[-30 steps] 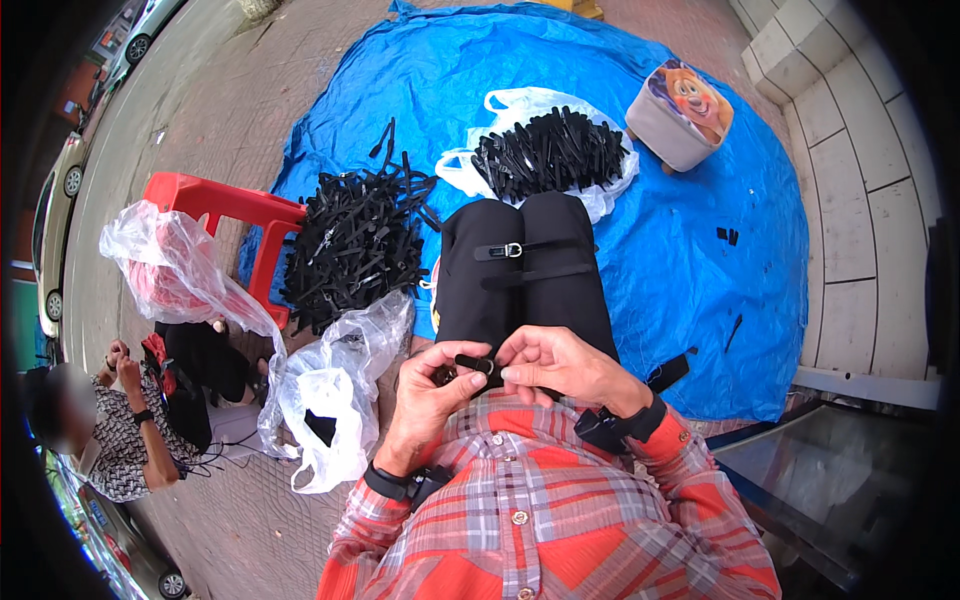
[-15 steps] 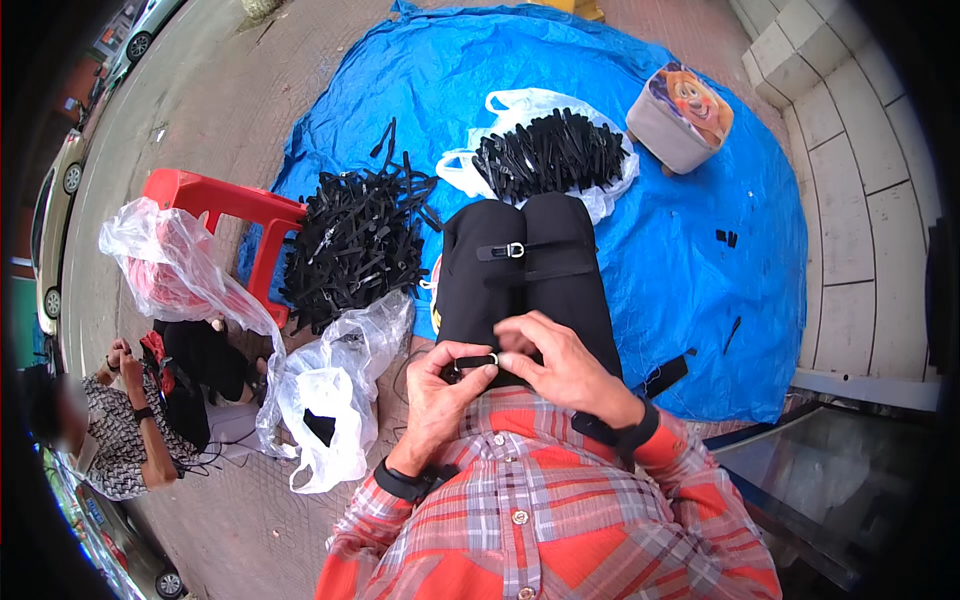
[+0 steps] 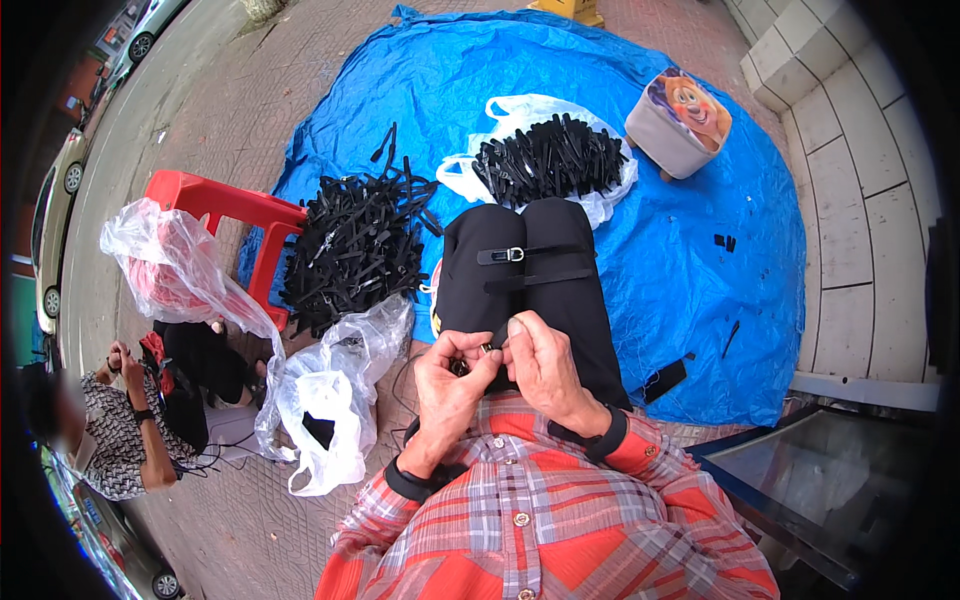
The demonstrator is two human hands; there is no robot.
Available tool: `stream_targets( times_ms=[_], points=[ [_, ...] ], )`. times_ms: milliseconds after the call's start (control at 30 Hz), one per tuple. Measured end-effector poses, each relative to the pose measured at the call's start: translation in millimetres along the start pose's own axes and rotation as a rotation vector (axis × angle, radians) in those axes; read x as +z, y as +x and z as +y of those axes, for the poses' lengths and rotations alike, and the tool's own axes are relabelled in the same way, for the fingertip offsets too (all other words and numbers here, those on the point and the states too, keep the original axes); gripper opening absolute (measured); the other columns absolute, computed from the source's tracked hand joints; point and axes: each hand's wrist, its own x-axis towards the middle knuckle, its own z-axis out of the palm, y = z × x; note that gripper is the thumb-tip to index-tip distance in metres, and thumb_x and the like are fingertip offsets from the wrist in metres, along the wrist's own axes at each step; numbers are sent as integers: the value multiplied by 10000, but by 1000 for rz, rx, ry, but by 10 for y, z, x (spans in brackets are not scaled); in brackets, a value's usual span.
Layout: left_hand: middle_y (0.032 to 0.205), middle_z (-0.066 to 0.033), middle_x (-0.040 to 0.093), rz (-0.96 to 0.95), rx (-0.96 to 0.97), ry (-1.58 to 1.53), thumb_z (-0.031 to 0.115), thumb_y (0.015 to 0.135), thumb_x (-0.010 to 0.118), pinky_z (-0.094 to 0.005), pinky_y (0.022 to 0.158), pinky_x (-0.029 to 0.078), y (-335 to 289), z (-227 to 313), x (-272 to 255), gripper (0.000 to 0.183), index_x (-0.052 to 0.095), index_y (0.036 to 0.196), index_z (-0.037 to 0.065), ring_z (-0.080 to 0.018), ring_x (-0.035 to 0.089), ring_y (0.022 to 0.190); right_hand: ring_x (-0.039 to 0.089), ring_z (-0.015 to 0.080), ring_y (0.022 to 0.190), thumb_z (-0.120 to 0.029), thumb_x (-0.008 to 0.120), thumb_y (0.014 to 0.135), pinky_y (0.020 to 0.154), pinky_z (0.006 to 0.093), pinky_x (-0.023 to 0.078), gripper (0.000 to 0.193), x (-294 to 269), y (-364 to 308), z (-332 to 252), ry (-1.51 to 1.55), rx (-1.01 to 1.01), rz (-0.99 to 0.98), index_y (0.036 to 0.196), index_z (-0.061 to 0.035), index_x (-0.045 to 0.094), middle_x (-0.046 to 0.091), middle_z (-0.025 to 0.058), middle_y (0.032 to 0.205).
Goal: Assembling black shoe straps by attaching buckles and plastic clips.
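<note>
Above my lap, my left hand (image 3: 452,385) is closed on a small black buckle strap (image 3: 487,348) with a shiny metal buckle. My right hand (image 3: 545,365) is pinched on the strap's other part, close beside the left fingertips. Fingers hide most of the piece. Across my black trousers lie a second black strap with a silver buckle (image 3: 515,254) and a plain dark strap (image 3: 540,281) just below it. Past my knees, many black straps (image 3: 548,160) are lined up on a white plastic bag (image 3: 455,172). A tangled heap of black straps (image 3: 355,245) lies to the left.
A blue tarp (image 3: 690,270) covers the ground ahead. A red stool (image 3: 225,195) with a clear bag stands left, and white plastic bags (image 3: 325,420) lie nearer. A box-shaped seat (image 3: 675,140) stands far right. Another person (image 3: 120,420) sits at left; a glass-topped case (image 3: 820,490) is at right.
My right hand has closed into a pinch beside the left one and is slightly higher. The buckle piece between the hands has turned upward, and the left hand has risen a little.
</note>
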Motion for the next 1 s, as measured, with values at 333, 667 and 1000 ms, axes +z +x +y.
stream_targets(
  times_ms=[333,667,1000],
  points=[
    [702,22,560,-7,416,306,3,762,665,-171,529,381,-7,-129,-20,147,592,890,-7,-22,460,580,548,140,491,-129,600,850,445,275,437,161,1,32,-71,182,141,64,775,11,577,541,98,594],
    [685,45,525,22,4,-243,18,829,590,-151,453,310,0,28,66,86,593,915,15,8,397,531,516,42,481,-184,558,892,399,181,414,184,-45,47,-99,669,399,2,806,-21,560,551,12,623],
    [627,58,516,-10,-70,-209,6,817,596,-147,418,267,25,25,4,86,612,901,17,13,360,473,549,72,485,-152,562,886,406,202,452,176,-60,53,-78,577,402,-63,820,12,569,566,41,618]
  ],
)
